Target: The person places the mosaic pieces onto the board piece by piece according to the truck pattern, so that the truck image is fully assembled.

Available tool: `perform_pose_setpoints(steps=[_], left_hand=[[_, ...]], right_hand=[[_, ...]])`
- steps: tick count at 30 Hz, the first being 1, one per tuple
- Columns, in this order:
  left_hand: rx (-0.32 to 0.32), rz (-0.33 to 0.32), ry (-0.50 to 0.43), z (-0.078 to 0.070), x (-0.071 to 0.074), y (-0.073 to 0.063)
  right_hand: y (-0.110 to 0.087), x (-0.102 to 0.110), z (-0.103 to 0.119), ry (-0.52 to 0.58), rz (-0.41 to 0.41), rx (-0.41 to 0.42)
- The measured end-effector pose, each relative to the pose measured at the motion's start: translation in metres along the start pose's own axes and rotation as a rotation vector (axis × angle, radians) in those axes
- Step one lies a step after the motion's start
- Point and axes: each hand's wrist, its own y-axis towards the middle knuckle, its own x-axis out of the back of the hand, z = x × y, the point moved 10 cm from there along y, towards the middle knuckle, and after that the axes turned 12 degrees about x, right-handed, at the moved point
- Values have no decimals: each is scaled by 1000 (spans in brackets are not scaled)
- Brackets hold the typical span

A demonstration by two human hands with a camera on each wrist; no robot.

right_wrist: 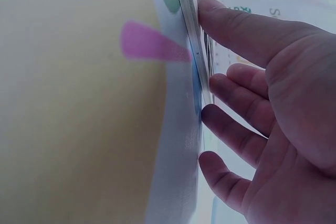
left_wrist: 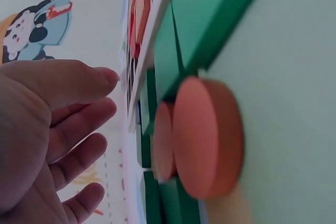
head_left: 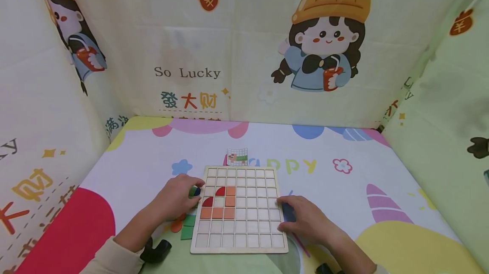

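Note:
A wooden grid board (head_left: 238, 250) lies on the table between my hands. In its left part sit several orange squares (head_left: 217, 213) and two red quarter-round pieces (head_left: 208, 201). My left hand (head_left: 175, 195) is at the board's left edge, thumb and fingers apart and slightly bent; the left wrist view shows nothing held. My right hand (head_left: 305, 216) rests thumb and fingertips against the right edge, fingers spread. Left of the board lie green squares (head_left: 187, 232) and orange round pieces (head_left: 176, 226); the left wrist view shows a thick orange disc (left_wrist: 197, 135) and green blocks (left_wrist: 205, 19) close up.
A small card (head_left: 237, 157) with a coloured grid pattern stands just behind the board. Printed cloth walls (head_left: 248, 44) enclose the table (head_left: 328, 189) at the back and both sides. A dark wrist strap part (head_left: 156, 252) shows below my left forearm.

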Motion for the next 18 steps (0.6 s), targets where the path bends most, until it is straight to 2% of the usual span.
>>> perform_pose_setpoints(steps=[5,11,18], left_hand=[[4,9,13,7,-2,5],[26,50,37,16,-7,12],[25,81,38,18,-10,17]], right_hand=[[0,0,0,-3,1,-1],[0,0,0,-4,8,0],[0,0,0,0,11,-9]])
